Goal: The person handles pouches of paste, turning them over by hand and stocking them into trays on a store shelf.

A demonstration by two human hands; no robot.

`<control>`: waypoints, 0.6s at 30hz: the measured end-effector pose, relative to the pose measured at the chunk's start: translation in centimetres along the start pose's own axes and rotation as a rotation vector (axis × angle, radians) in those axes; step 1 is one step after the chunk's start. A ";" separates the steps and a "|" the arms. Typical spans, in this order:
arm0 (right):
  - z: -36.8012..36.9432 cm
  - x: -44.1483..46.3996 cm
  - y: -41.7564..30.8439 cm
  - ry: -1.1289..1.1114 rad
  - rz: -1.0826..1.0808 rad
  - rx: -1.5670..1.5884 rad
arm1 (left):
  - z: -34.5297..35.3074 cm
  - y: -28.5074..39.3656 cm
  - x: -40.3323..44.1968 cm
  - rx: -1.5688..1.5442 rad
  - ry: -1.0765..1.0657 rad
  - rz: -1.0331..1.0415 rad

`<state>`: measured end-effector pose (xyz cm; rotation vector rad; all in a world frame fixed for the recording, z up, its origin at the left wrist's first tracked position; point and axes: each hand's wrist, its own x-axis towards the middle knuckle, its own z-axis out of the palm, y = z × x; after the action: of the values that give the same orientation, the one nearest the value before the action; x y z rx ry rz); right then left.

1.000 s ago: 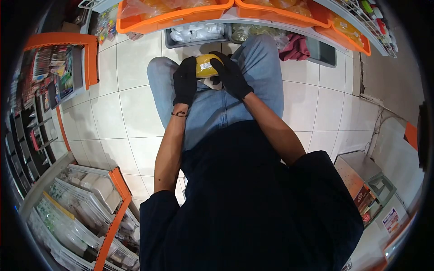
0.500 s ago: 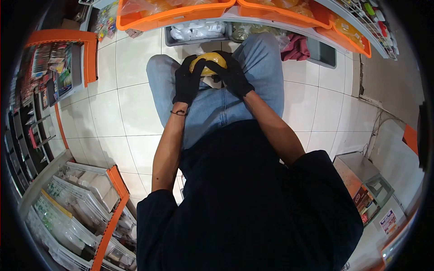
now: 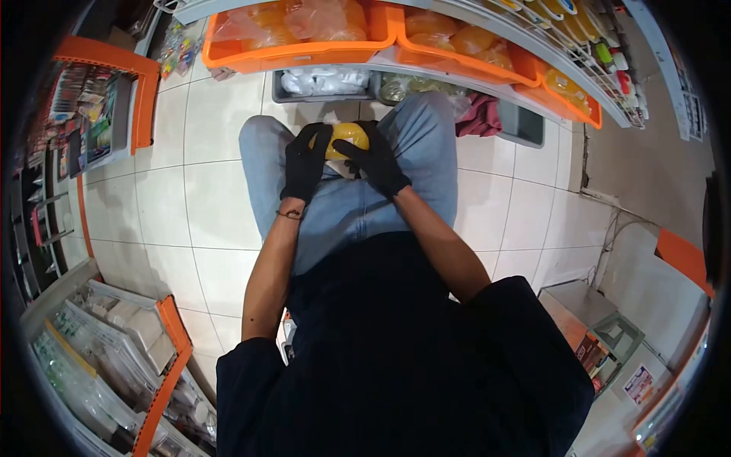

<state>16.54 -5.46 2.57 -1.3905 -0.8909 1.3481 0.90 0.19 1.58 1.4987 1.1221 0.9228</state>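
Near the top centre of the frame, a yellow packet (image 3: 352,137) sits between the black-gloved hands, the left hand (image 3: 304,164) and the right hand (image 3: 381,165), whose fingers curl closed around its two sides. Jeans (image 3: 327,217) show beneath them. Above, a grey bin (image 3: 324,97) holds white bags; a dark red cloth (image 3: 480,116) lies to its right, and an orange bin (image 3: 304,57) spans the upper left.

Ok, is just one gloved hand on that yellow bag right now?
No, the left hand and the right hand, both in black gloves, hold the yellow bag between them.
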 end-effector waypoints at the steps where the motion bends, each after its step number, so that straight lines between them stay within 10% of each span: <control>1: -0.2 0.0 0.0 -0.002 -0.019 -0.005 | -0.1 0.4 0.0 0.010 -0.024 -0.022; 10: -0.8 0.8 3.0 0.022 0.078 0.321 | 0.0 0.7 0.0 0.091 -0.070 0.002; 18: 0.7 -0.3 -0.7 0.021 -0.014 -0.086 | 0.1 -2.6 0.2 -0.045 0.066 0.049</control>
<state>15.92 -5.44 3.33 -1.4587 -0.9527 1.2950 0.51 0.48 -0.98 1.4736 1.1087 1.0312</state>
